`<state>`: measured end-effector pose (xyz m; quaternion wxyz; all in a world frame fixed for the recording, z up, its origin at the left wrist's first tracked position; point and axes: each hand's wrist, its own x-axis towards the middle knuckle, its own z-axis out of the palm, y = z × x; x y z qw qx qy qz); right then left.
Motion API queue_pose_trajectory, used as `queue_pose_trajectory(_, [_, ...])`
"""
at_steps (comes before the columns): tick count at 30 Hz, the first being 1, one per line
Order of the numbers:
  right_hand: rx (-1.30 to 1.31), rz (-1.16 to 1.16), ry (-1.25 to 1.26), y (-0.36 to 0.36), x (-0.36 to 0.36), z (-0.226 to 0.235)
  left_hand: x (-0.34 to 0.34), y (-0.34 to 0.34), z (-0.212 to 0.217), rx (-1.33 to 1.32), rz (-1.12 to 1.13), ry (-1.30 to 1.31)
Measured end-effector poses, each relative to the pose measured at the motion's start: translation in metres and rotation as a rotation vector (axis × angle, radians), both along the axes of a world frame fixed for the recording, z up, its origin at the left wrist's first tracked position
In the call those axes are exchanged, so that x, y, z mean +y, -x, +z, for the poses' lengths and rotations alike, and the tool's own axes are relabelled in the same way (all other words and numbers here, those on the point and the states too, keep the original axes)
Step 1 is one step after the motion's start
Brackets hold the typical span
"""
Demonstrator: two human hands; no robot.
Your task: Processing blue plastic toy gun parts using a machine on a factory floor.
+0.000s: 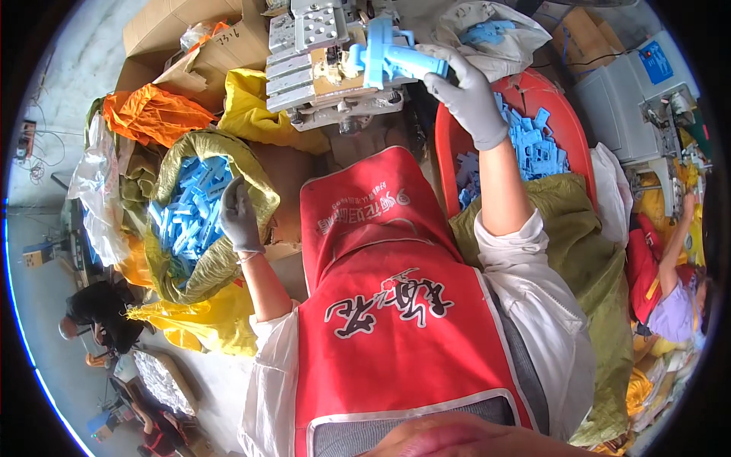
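From up here I see my right hand [466, 95], in a grey knit glove, stretched forward with its fingers wrapped around one end of a light-blue moulded plastic part [390, 57], which lies across the top of the grey metal press fixture [324, 57] in front of me. My left hand [240, 217], gloved the same way, reaches down to the left into the olive-green woven sack [263, 194]; its fingers are curled loosely at the edge of the heap of light-blue plastic pieces [186, 213] inside, but I cannot tell whether they have actually closed on one. Just right of my raised forearm sits a red plastic tub [552, 103] holding more of the same blue pieces. A red apron [388, 305] covers my front, between the two arms. Orange [152, 110] and yellow [247, 110] bags lie crumpled behind the sack, with brown cardboard boxes [190, 38] beyond them. At the far right another person's arm [674, 247] reaches upward beside a grey machine [628, 114].
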<state>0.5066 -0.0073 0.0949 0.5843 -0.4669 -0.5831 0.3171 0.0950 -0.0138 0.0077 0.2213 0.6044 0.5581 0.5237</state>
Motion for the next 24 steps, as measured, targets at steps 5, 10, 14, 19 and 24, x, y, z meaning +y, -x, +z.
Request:
queue_pose_trajectory(5, [-0.088,0.193,0.111,0.026,0.029,-0.002,-0.008,0.009,-0.006,0.045,0.018,0.047])
queue_pose_trajectory(10, [-0.619,-0.036,-0.192,0.033,0.047,0.010,-0.013,-0.001,-0.002,-0.019,0.027,0.087])
queue_pose_trajectory(14, [-0.838,-0.076,0.001,0.029,0.038,0.025,-0.003,-0.011,-0.009,0.019,-0.012,0.145])
queue_pose_trajectory(19, [-0.474,-0.355,-0.366,0.016,0.006,-0.008,-0.005,-0.007,-0.021,0.240,-0.028,0.159])
queue_pose_trajectory(24, [-0.414,-0.483,0.096,-0.059,-0.035,-0.117,0.008,-0.014,-0.031,0.190,-0.105,0.268])
